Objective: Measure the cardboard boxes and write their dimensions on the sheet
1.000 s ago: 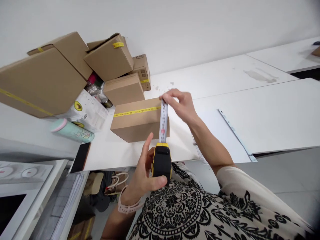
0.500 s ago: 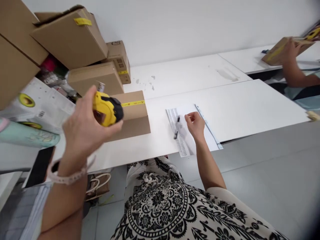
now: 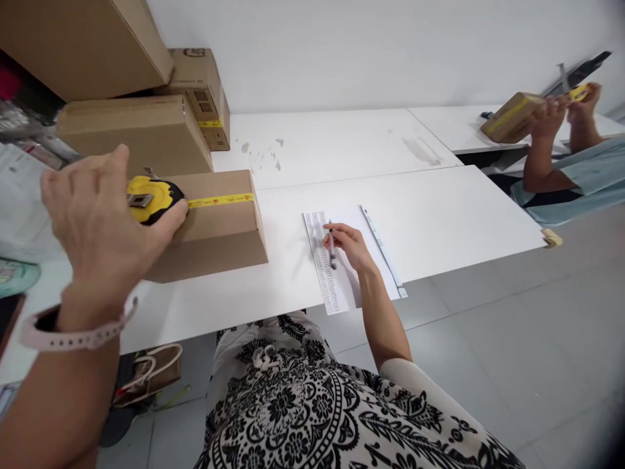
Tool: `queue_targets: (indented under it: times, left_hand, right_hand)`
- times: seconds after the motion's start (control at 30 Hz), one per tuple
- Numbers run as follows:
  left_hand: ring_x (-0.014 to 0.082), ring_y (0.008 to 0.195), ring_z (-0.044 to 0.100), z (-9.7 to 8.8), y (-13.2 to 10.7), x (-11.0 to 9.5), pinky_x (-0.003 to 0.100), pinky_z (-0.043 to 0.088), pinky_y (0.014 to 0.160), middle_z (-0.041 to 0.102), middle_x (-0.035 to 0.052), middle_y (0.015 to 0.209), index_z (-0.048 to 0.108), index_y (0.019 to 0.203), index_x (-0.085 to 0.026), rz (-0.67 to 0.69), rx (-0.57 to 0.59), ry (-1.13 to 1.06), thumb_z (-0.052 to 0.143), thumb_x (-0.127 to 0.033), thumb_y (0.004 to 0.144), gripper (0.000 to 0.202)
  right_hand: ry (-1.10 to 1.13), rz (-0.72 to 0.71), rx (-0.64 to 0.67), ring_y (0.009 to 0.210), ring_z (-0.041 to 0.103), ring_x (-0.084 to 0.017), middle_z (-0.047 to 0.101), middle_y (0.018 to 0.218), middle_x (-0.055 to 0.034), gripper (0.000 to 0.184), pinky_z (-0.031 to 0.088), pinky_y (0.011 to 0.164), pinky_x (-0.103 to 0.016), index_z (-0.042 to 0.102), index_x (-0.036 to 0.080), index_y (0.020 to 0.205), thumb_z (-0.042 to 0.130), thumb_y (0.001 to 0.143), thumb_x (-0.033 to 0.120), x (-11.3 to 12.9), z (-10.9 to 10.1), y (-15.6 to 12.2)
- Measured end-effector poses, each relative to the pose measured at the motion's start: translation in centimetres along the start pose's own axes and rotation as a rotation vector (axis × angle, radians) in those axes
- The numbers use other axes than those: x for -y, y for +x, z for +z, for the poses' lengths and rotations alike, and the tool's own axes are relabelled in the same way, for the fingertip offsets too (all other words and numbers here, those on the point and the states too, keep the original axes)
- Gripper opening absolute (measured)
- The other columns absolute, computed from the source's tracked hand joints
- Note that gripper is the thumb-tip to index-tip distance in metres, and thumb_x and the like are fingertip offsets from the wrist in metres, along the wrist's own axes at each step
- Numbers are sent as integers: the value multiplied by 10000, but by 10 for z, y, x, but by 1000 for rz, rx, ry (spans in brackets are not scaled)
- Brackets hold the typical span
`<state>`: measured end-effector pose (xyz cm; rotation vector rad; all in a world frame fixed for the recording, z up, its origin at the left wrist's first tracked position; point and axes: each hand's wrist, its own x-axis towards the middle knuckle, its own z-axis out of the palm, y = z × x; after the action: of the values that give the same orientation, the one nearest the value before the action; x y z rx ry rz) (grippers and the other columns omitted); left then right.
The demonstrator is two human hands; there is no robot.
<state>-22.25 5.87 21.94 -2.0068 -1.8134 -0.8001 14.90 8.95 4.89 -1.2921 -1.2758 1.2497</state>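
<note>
My left hand is closed around a yellow and black tape measure, held over the left part of a cardboard box. Yellow printed tape runs along the top of that box. In my right hand a dark pen is pinched between thumb and fingers, above a printed sheet. Columns of small print fill the sheet's left side, and a pale blue strip lies along its right side. The sheet's near edge hangs over the front of the white table.
Cardboard boxes are stacked at the left against the wall. At the far right a co-worker's hands hold a small box and a yellow tape measure. Below the table stands a paper bag with rope handles.
My right hand has moved left and picked up the pen from the sheet. My left hand has lowered the tape measure toward the box. The view has shifted right.
</note>
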Motion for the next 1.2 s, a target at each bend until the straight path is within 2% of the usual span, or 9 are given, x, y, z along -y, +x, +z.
queue_targets:
  times: [0.13,0.27,0.33,0.43,0.53,0.63,0.8,0.97,1.2]
  left_hand:
    - [287,1145,713,40,-74,-71,572,623,962,754,40,1233,600,1392,-233,339,-268,-376,630,-320,963,439]
    - [320,1402,568,119,-135,-140,521,535,1125,676,161,1407,528,1410,-118,565,220,-536,612,-353,967,509]
    - [354,1541,386,153,-148,-156,568,375,1244,490,206,1605,429,1509,-80,592,467,-459,592,-490,962,703]
    - [339,1609,227,179,-154,-162,574,167,1316,312,201,1706,296,1604,-67,596,659,-370,512,-599,975,851]
    - [332,1627,156,182,-156,-164,582,64,1321,261,189,1727,246,1632,-59,579,687,-335,436,-652,985,898]
    - [343,1626,151,177,-158,-168,598,41,1315,248,197,1728,253,1630,-41,551,712,-307,412,-682,981,926]
    - [342,1627,146,174,-155,-174,605,56,1314,229,186,1734,282,1624,-47,528,757,-288,416,-706,971,937]
    - [339,1624,159,175,-154,-173,608,57,1314,256,187,1728,288,1623,-51,524,766,-300,409,-726,966,950]
    - [329,1622,170,176,-154,-171,593,49,1316,294,186,1719,304,1616,-51,527,752,-320,342,-710,995,906]
  right_hand:
    - [426,-108,-93,938,740,-242,792,991,-65,392,582,876,-406,693,248,1101,780,765,430,0,-25,-19]
    - [351,-101,-212,549,592,-152,639,588,37,412,508,610,-315,611,261,866,809,765,608,-11,-24,-30]
    - [286,-55,-230,453,482,-131,527,484,65,475,440,539,-297,571,258,816,646,855,725,-19,-18,-32]
    - [185,2,-186,602,621,-173,635,615,8,544,506,643,-326,622,245,899,471,921,767,-30,-12,-33]
    - [103,-5,-172,852,710,-214,716,880,-49,466,555,794,-361,657,238,939,621,868,698,-38,-10,-33]
    - [38,-47,-216,786,656,-185,654,855,-14,376,538,749,-338,631,241,901,789,771,557,-42,-10,-32]
    - [-96,-44,-249,610,450,-128,497,694,56,226,402,603,-284,529,247,843,674,895,411,-45,-11,-30]
    - [-62,-97,-163,708,534,-145,588,816,20,243,456,686,-304,575,244,952,688,892,450,-47,-8,-29]
    - [-241,-79,-260,548,376,-116,407,579,77,299,325,529,-269,436,251,701,666,844,376,-43,-5,-30]
